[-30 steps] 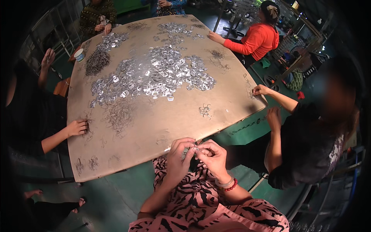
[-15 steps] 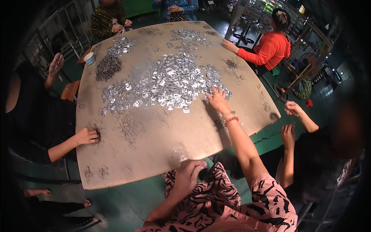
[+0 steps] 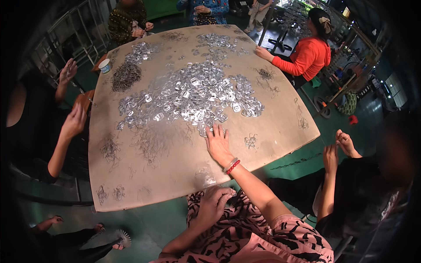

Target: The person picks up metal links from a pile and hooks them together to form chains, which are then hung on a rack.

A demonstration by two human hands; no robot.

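A wide heap of silvery metal buckles (image 3: 193, 94) covers the middle of the brown tabletop (image 3: 175, 175). My right hand (image 3: 219, 147), with a beaded red bracelet, lies palm down at the heap's near edge. Its fingers are stretched out, the tips touching a few buckles pulled toward me. Close to the table's front edge, above my lap, my left hand (image 3: 213, 204) is closed in a pinch. What sits between its fingertips is too small to make out. A small clear plastic piece (image 3: 205, 176) rests on the table just beyond it.
Thin bent wires (image 3: 151, 142) lie scattered left of my right hand, with a small cluster (image 3: 251, 141) to its right. A dark pile of wire pieces (image 3: 126, 76) and a paper cup (image 3: 104, 66) stand far left. Several people sit around the table, hands near its edges.
My right hand has swept left and nearer, from the heap's right edge to its front. My left hand stays nearly put. The person at left has lifted a hand off the wires.
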